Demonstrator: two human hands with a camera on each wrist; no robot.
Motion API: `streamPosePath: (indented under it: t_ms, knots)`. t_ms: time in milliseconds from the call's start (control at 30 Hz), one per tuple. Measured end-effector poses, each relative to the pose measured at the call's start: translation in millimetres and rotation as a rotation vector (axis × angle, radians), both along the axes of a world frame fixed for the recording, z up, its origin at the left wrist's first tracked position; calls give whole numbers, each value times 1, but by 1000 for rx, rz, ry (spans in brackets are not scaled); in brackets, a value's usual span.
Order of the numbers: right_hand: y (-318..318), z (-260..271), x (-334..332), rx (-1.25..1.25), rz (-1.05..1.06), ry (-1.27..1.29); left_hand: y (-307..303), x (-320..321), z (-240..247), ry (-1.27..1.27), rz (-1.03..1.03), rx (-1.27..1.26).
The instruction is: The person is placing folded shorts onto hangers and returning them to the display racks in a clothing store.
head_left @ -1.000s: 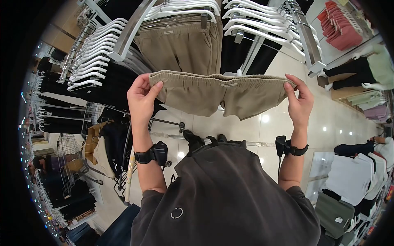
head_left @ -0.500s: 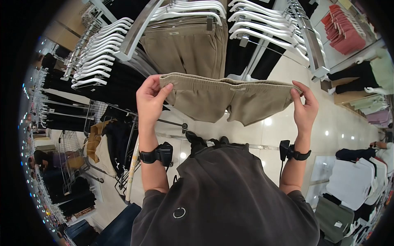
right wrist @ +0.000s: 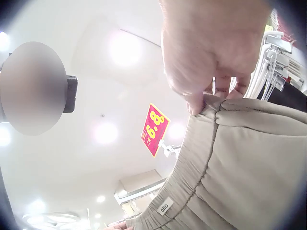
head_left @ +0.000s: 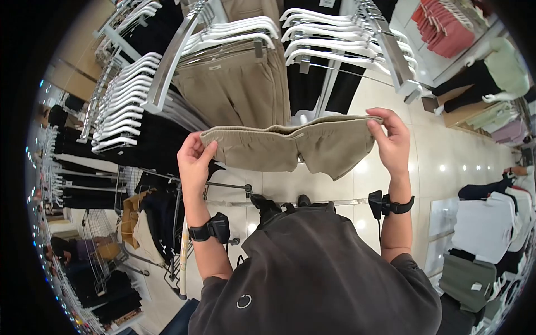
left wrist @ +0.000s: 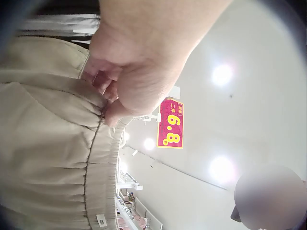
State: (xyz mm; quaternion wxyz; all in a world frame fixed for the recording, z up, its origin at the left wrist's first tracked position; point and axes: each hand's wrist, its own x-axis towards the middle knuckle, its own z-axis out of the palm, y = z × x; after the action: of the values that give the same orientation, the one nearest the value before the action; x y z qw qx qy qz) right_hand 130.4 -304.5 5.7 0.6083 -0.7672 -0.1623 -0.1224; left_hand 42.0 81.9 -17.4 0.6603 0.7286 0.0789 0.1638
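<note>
A pair of khaki shorts [head_left: 257,151] with a gathered elastic waistband is stretched out sideways in front of the person's body. My left hand [head_left: 194,167] pinches one end of the waistband between thumb and fingers. At the opposite end, my right hand [head_left: 393,144] pinches it the same way, a little higher. A small white label [right wrist: 165,206] sits at the middle of the waistband. In the left wrist view, the thumb presses on the outer face of the band while the fingers are partly hidden behind the cloth.
Khaki trousers [head_left: 229,89] hang on a rack just beyond the shorts. White hangers [head_left: 125,103] line the rails on both sides, and a metal rail end [head_left: 410,89] juts out near the right hand. A shopping cart [head_left: 103,251] holding clothes stands at the left.
The waistband has tilted: its left end has dropped and its right end has risen. Both hands keep their pinch, and the head view has shifted.
</note>
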Motion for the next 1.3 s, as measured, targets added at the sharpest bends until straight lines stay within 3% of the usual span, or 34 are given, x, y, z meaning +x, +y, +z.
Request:
streamPosePath:
  t_ms: [233,700,867,967,1067,1200,1267,1300]
  knots:
    - [18,16,-6,10,144,69,4,-4,-16,84,-36,-27]
    - [10,8,1,64,73,94,11,-7,-14,41,9,-51]
    - [15,15,-6,13,100,61,12,-6,-18,93,-106,-61]
    - [30,20,-11,-58,137,-56,-2,-6,-13,158,-254,43]
    - [48,21,-20,-129,268,-62,-32,0,-9,78,-301,625]
    - [72,25,-23,-223,457,-240,-97,7,1,-42,-418,691]
    - [82,20,-23,-201,505,-292,-112,11,-9,-25,-459,611]
    - [84,17,-22,-184,519,-311,-118,13,-7,75,-477,396]
